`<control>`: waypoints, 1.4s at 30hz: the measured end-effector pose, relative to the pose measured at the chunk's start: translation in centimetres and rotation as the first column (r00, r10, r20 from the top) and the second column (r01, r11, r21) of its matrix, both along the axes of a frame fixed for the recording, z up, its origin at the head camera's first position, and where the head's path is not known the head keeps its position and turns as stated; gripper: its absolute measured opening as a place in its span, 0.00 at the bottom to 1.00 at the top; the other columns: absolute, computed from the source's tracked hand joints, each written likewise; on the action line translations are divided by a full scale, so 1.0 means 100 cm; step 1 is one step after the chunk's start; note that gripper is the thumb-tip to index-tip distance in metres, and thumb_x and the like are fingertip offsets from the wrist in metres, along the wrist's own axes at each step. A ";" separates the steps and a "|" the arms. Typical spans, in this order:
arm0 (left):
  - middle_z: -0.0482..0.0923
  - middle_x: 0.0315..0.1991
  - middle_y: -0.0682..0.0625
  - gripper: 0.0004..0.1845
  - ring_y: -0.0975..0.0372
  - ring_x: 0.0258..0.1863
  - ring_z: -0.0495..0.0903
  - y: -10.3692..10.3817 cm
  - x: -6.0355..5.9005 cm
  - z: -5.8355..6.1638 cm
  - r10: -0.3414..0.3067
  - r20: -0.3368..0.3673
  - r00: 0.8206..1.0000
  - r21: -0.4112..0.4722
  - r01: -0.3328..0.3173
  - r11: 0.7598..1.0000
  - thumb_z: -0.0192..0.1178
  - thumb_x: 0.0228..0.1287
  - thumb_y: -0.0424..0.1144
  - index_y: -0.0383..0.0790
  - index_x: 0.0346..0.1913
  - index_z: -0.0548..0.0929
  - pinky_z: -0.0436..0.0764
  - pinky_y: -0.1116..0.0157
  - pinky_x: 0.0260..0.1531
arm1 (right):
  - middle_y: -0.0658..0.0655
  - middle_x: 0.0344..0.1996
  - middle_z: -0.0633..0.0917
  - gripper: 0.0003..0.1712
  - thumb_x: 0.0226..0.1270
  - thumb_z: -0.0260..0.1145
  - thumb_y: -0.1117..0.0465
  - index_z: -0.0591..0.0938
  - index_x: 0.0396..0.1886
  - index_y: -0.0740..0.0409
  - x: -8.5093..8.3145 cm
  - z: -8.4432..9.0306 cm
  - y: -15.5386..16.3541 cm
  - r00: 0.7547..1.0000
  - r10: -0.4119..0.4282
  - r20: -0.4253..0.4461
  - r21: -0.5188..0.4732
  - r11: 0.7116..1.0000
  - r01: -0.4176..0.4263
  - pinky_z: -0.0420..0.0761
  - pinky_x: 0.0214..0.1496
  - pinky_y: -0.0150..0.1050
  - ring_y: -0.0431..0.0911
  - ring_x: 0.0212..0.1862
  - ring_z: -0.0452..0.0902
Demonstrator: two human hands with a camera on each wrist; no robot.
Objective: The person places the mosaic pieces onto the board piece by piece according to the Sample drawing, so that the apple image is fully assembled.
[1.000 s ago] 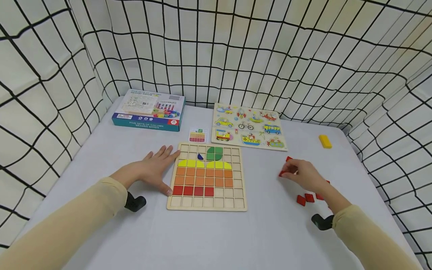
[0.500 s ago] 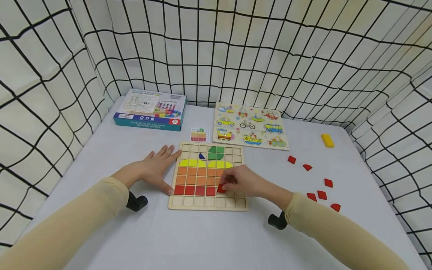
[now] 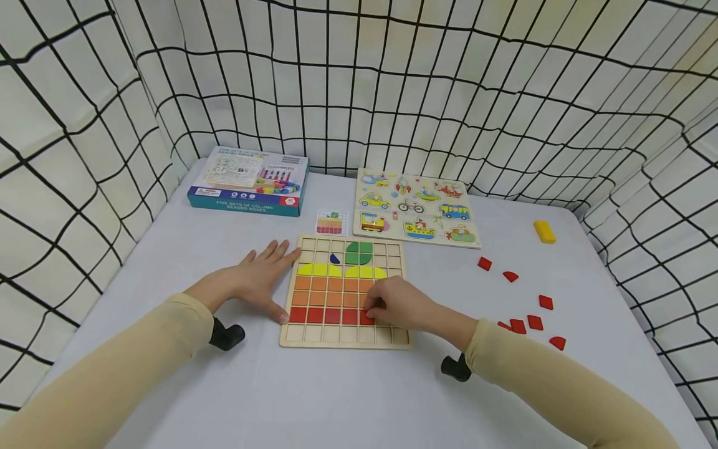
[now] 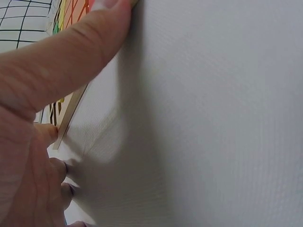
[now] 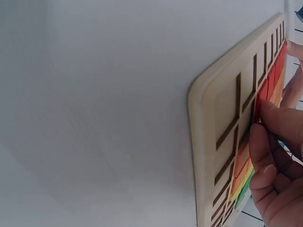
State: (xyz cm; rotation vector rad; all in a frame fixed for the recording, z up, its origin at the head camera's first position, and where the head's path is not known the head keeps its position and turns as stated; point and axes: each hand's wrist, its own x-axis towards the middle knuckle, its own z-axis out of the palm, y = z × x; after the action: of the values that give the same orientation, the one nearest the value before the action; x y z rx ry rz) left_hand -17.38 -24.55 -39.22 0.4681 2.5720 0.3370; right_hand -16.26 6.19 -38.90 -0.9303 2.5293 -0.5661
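Observation:
A wooden grid board [image 3: 343,335] lies mid-table with green, yellow, orange and red tiles in its cells. My right hand [image 3: 395,304] rests on the board and pinches a red square tile [image 3: 367,317] at the right end of the red row; the right wrist view shows its fingers [image 5: 277,156] curled at the board [image 5: 218,118]. My left hand [image 3: 259,277] lies flat on the table with straight fingers, its thumb [image 4: 71,42] against the board's left edge [image 4: 66,116]. Several loose red tiles [image 3: 533,322] lie to the right.
A vehicle peg puzzle [image 3: 414,207] and a boxed bead set [image 3: 249,181] lie at the back. A small pattern card [image 3: 331,222] sits behind the board. A yellow block [image 3: 543,231] lies far right. Netted cloth walls [image 3: 392,81] surround the table [image 3: 336,399].
My right hand picked a red tile from the loose pile on the right, carried it left to the board, and now sets it down in the red row. The left hand has stayed put.

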 end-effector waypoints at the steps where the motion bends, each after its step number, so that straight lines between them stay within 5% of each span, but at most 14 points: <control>1: 0.35 0.83 0.33 0.74 0.35 0.82 0.32 0.000 0.000 0.000 0.001 0.001 1.000 0.000 -0.001 1.000 0.78 0.39 0.66 0.40 0.83 0.44 0.39 0.28 0.74 | 0.46 0.31 0.88 0.03 0.67 0.73 0.60 0.89 0.36 0.54 0.000 0.000 -0.001 1.000 0.005 -0.011 0.007 1.000 -0.005 0.83 0.43 0.29 0.40 0.37 0.78; 11: 0.34 0.83 0.33 0.75 0.35 0.82 0.32 -0.001 -0.001 -0.001 0.006 0.005 1.000 0.006 -0.006 1.000 0.78 0.39 0.66 0.40 0.83 0.44 0.38 0.28 0.74 | 0.45 0.32 0.87 0.02 0.67 0.73 0.61 0.89 0.38 0.53 0.001 0.002 0.007 0.998 0.000 -0.061 -0.024 1.000 -0.002 0.83 0.43 0.30 0.39 0.37 0.77; 17: 0.35 0.83 0.32 0.75 0.34 0.81 0.32 -0.001 0.000 -0.002 0.000 0.004 1.000 0.024 0.000 1.000 0.78 0.39 0.67 0.39 0.83 0.45 0.38 0.28 0.73 | 0.47 0.34 0.85 0.04 0.68 0.72 0.62 0.87 0.41 0.54 -0.012 0.006 0.048 0.987 -0.157 -0.042 -0.041 0.987 0.155 0.81 0.42 0.32 0.41 0.37 0.77; 26: 0.35 0.83 0.32 0.74 0.34 0.81 0.32 -0.001 -0.002 -0.001 -0.020 0.001 1.000 0.023 0.020 1.000 0.78 0.39 0.67 0.39 0.83 0.45 0.38 0.28 0.73 | 0.58 0.43 0.87 0.12 0.71 0.68 0.63 0.85 0.51 0.60 -0.028 0.005 0.177 0.897 -0.440 -0.041 -0.009 0.898 0.440 0.84 0.46 0.38 0.50 0.46 0.80; 32: 0.35 0.83 0.31 0.75 0.34 0.81 0.32 -0.002 -0.002 -0.001 -0.016 0.001 1.000 0.019 0.016 1.000 0.78 0.39 0.68 0.38 0.83 0.45 0.38 0.27 0.73 | 0.62 0.45 0.87 0.16 0.71 0.67 0.61 0.83 0.54 0.64 -0.020 0.002 0.250 0.850 -0.524 -0.049 0.040 0.850 0.526 0.82 0.40 0.31 0.52 0.46 0.79; 42: 0.35 0.83 0.32 0.75 0.35 0.81 0.32 -0.002 0.001 -0.002 -0.006 0.003 1.000 0.030 0.006 1.000 0.78 0.39 0.68 0.38 0.83 0.45 0.38 0.28 0.73 | 0.52 0.39 0.84 0.21 0.64 0.75 0.53 0.84 0.51 0.60 0.004 0.005 0.289 0.876 -0.467 0.122 0.139 0.882 0.451 0.81 0.37 0.30 0.46 0.43 0.76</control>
State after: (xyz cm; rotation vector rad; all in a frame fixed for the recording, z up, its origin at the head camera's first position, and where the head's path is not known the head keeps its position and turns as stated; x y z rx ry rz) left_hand -17.29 -24.76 -39.41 0.4861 2.5654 0.3740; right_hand -15.82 35.08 -38.43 -0.2237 2.6109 -0.6008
